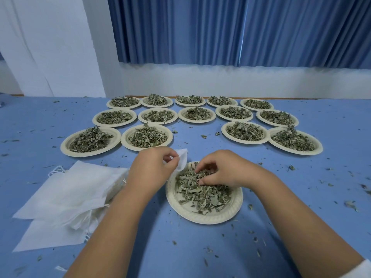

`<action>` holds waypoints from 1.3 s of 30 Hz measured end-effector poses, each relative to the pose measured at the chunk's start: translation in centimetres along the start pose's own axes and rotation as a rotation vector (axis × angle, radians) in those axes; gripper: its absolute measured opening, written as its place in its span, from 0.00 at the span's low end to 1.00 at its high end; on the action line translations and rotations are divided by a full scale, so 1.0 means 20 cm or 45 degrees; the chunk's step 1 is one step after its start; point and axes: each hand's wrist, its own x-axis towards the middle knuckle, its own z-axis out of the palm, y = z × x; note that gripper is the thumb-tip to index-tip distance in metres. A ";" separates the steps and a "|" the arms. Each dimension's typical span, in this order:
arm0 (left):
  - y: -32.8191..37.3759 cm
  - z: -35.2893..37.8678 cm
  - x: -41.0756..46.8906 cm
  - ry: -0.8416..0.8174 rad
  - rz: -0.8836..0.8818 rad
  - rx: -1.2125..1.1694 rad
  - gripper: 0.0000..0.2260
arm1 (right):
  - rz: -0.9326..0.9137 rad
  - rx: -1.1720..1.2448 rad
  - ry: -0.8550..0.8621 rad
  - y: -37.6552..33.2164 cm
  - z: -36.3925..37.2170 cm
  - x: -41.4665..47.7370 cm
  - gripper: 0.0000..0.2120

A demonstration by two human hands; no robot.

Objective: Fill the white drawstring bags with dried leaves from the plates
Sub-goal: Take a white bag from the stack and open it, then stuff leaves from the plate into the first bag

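**Bags, plates, leaves: status**

White drawstring bag pinched by left hand at near plate far-left rim. Dried leaves heaped loose on it. Bag stack flat, left. Fourteen heaped plates in rows behind.

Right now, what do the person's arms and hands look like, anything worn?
Both hands are bare: no gloves, rings or watch on the left hand or right hand. Forearms are uncovered; a white sleeve edge shows only on the right arm, at the bottom corner.
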 end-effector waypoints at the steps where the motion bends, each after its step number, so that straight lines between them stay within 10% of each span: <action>1: 0.00 0.00 0.00 0.020 0.008 -0.014 0.04 | 0.000 0.002 0.006 0.00 0.00 0.00 0.13; 9: 0.01 0.00 -0.01 0.159 0.092 -0.150 0.04 | -0.016 0.134 0.184 0.00 -0.03 -0.01 0.08; 21: 0.07 0.03 -0.02 0.087 -0.072 -0.488 0.05 | -0.018 1.367 0.436 -0.08 -0.05 -0.02 0.13; 39: 0.09 0.05 -0.04 0.061 0.018 -0.487 0.06 | 0.147 0.586 0.218 -0.05 -0.01 -0.02 0.07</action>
